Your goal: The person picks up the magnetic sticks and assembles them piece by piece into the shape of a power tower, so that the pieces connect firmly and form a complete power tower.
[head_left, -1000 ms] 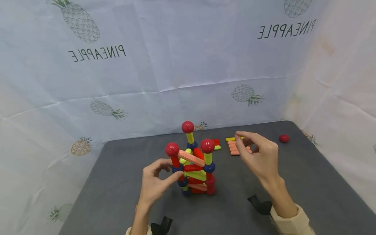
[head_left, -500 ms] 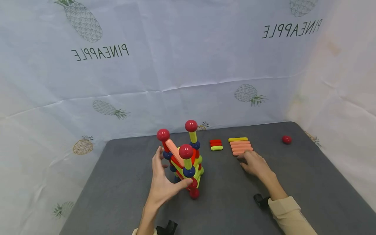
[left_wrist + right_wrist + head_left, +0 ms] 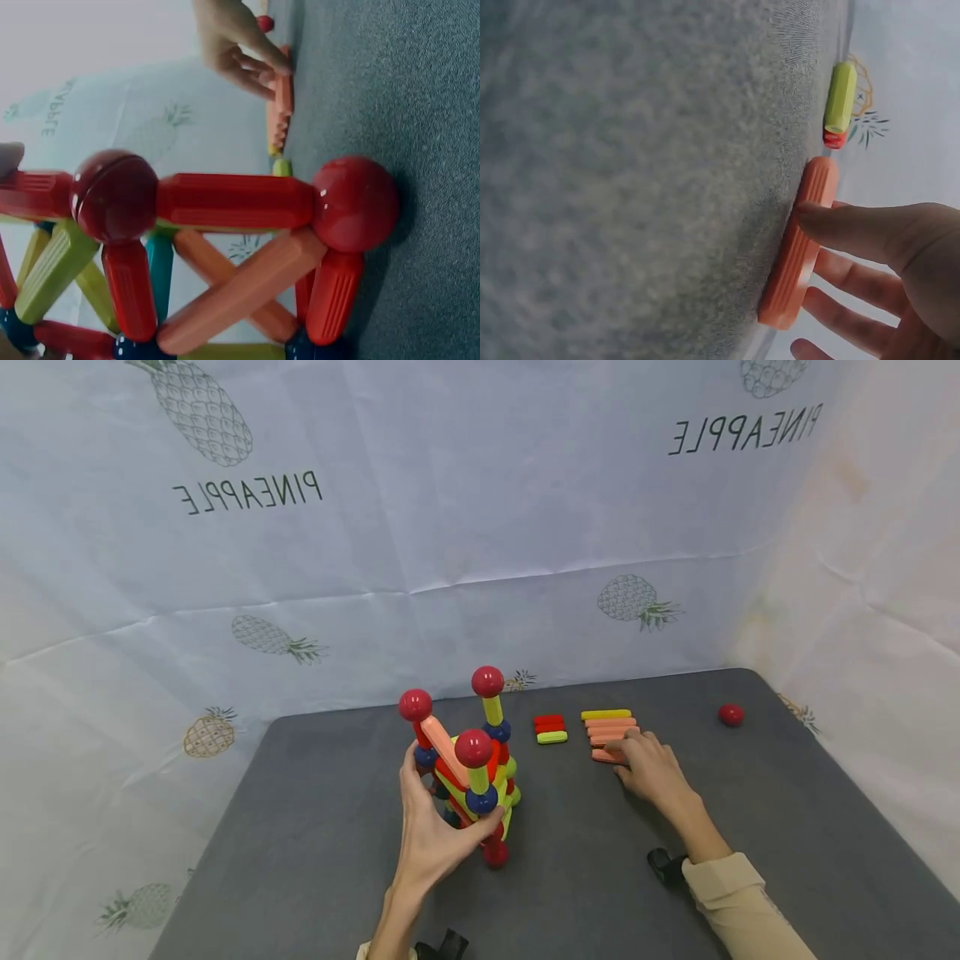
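A tower of magnetic sticks and balls point(image 3: 450, 756) stands on the dark table, three red balls topping its posts. My left hand point(image 3: 435, 843) grips it low at the near side, thumb across the front and fingers round the left side. Red, orange and yellow-green sticks fill its frame, with the lower red ball point(image 3: 356, 204) resting on the table in the left wrist view. My right hand point(image 3: 656, 772) pinches an orange magnetic stick point(image 3: 799, 247) near the table, thumb on one side and fingers behind. That stick lies slightly apart from its row.
Beyond my right hand lies a row of orange sticks point(image 3: 610, 732) with a yellow stick point(image 3: 606, 715) behind. Left of it are two red sticks point(image 3: 549, 724) and a yellow-green stick point(image 3: 552, 737). One loose red ball point(image 3: 731, 715) sits far right. A pineapple-print cloth point(image 3: 450, 527) hangs behind.
The tower has been turned, and my left hand has shifted its hold on it. My right hand has come down to the row and drawn the nearest orange stick slightly away.
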Tool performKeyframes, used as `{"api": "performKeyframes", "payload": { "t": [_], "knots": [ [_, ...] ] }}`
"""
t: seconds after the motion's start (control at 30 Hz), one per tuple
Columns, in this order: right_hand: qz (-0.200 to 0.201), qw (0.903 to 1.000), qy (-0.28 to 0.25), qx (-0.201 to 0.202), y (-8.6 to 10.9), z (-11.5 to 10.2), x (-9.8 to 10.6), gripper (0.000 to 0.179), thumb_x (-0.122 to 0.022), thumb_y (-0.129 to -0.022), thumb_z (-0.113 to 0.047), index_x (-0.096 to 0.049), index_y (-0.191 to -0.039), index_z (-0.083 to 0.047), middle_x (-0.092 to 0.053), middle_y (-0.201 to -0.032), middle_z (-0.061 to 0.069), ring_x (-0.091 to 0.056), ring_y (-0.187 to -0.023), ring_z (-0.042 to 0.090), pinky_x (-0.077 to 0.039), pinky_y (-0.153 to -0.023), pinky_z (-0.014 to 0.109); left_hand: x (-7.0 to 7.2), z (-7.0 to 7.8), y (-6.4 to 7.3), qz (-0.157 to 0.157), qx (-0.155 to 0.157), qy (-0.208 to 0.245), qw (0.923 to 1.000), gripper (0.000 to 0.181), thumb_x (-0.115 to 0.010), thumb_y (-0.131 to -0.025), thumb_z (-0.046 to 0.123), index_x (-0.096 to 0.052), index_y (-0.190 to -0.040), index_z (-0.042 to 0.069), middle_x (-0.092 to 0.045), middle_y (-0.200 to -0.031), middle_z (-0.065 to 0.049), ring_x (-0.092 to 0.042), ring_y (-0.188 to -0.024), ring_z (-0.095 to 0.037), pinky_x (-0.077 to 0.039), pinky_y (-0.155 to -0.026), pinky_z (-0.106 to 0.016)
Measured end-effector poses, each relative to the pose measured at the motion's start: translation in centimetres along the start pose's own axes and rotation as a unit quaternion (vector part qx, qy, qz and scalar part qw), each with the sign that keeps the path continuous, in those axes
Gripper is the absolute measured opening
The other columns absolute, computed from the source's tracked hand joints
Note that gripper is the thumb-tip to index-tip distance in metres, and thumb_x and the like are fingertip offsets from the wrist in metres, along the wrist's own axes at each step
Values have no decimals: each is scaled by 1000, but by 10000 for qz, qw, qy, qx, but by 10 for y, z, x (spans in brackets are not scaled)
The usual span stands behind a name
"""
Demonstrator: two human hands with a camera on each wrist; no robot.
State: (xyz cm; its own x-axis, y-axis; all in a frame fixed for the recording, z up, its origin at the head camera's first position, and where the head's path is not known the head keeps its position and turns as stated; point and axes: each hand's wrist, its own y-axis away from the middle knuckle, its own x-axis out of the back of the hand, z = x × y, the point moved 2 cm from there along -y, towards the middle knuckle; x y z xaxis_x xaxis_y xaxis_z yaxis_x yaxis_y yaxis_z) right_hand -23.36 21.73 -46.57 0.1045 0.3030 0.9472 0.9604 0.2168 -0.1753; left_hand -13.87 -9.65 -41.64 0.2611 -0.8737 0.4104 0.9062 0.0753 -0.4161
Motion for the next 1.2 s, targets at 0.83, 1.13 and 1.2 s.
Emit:
{"api": "performKeyframes", "payload": {
  "t": [0.83, 1.13, 1.2],
  "knots": [
    [1915, 9549, -2038, 998, 20, -54, 74, 38, -84, -80, -1, -73, -116, -8, -75, -100, 8, -68, -83, 20, -60, -75, 33, -1, 12, -4, 91, -912, -100, 9957, 105, -84, -68, 34, -32, -156, 10, -40, -151, -14, -35, -139, -26, -40, -106, -60],
    [3151, 8214, -3552, 3160, 60, -111, 129, 22, -82, -86, -11, -73, -105, -4, -74, -98, 5, -68, -94, 5, -54, -90, 15, 4, -1, -14, -1568, -1634, 855, 9703, 92, -71, -81, 19, -27, -161, 13, -39, -163, -14, -41, -149, -29, -32, -110, -76],
    [3256, 8043, -3548, 3481, 68, -123, 134, 23, -77, -92, -21, -73, -104, -2, -74, -97, 6, -69, -92, 6, -54, -91, 16, 4, -1, -14, -1651, -1707, 892, 9673, 92, -70, -81, 18, -26, -162, 14, -37, -164, -14, -39, -151, -25, -31, -112, -75]
  ]
}}
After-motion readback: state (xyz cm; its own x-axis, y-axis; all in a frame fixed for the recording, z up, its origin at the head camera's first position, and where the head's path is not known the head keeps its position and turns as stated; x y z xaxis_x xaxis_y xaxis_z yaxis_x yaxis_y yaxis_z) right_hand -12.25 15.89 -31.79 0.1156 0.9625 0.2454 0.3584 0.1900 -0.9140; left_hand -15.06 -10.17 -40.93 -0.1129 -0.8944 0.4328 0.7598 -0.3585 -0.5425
